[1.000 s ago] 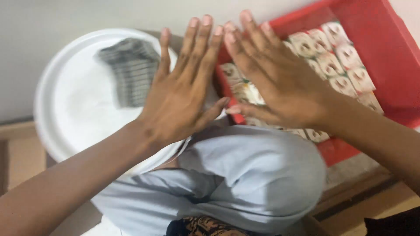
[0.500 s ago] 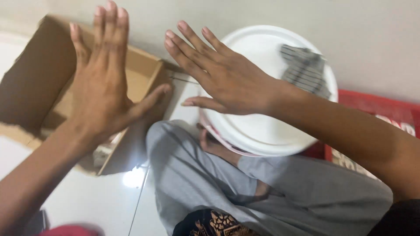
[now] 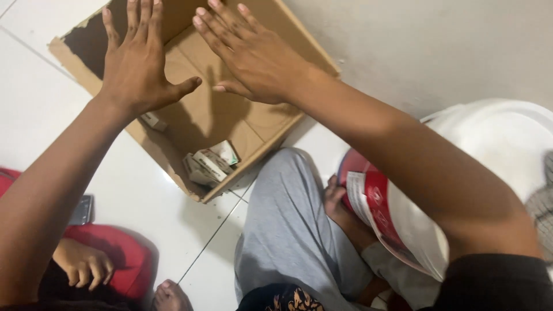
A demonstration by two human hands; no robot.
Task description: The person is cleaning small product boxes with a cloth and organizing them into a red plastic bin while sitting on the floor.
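My left hand [image 3: 136,63] and my right hand [image 3: 249,53] are both held flat with fingers spread, palms down, above an open cardboard box [image 3: 199,115] on the white tiled floor. Neither hand holds anything. Inside the box lie a few small printed packets [image 3: 208,164] near its front corner, and another small packet [image 3: 153,121] sits by its left wall, just below my left hand.
A white bucket with a red label and white lid [image 3: 455,190] stands at my right, against my knee in grey trousers [image 3: 288,230]. Another person's hand [image 3: 85,264] and red clothing show at lower left, next to a dark phone [image 3: 80,210].
My view and both hands swung left, from the red tray of packets past the white bucket lid to the cardboard box. The hands stayed flat and empty.
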